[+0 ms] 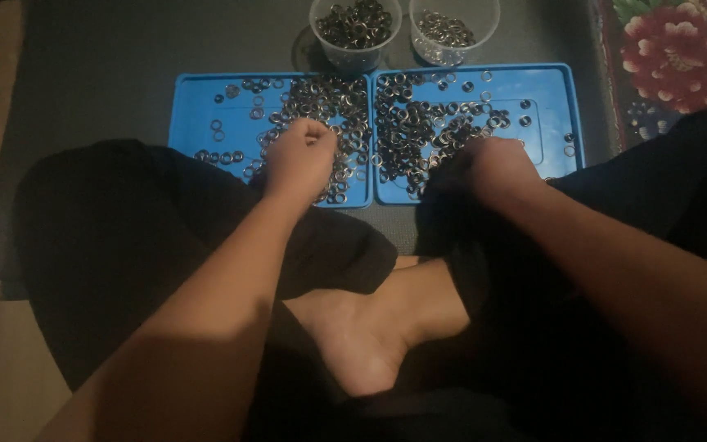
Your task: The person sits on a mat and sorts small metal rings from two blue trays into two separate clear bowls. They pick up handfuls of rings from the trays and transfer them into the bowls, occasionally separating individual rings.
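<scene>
Two blue trays sit side by side on the dark mat in front of you, the left tray (198,106) and the right tray (546,98) touching along their inner edges. Small metal rings (407,123) are scattered over both, thickest near the seam between them.

Your left hand (300,155) rests over the near right corner of the left tray, its fingers curled in toward the palm above the rings; whether it pinches any ring between them, you cannot tell from this angle. Your right hand (493,168) lies at the near edge of the right tray, also loosely curled, its fingertips hidden in shadow, so what it holds cannot be made out.

Beyond the trays stand two clear plastic cups: the left cup (356,37) holds a heap of rings, the right cup (454,33) a thinner layer. Your crossed legs and a bare foot (362,336) fill the foreground.
</scene>
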